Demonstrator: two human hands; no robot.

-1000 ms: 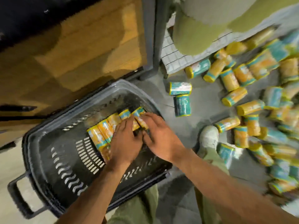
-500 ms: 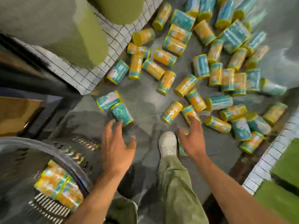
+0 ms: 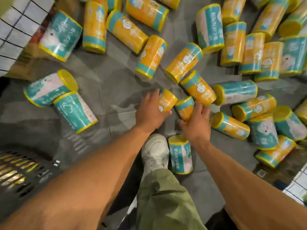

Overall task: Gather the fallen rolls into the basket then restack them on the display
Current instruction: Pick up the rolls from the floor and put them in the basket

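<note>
1. The left hand (image 3: 150, 112) is gripping an orange roll (image 3: 167, 100) that is lying on the grey floor (image 3: 108, 90). Its fingers are curling over the top and its thumb is tucking under the near side.
2. The right hand (image 3: 196, 122) is holding a teal-banded orange roll (image 3: 185, 108) between thumb and curled fingers, just beside the first.
3. Scattered rolls (image 3: 126, 30), orange and teal, are lying across the floor ahead and to the right.
4. A teal roll (image 3: 181, 155) is lying against a white shoe (image 3: 155, 151).
5. The dark basket (image 3: 41, 176) is sitting at the lower left, well apart from both hands. Yellow wrappers are showing through its slotted wall.
</note>
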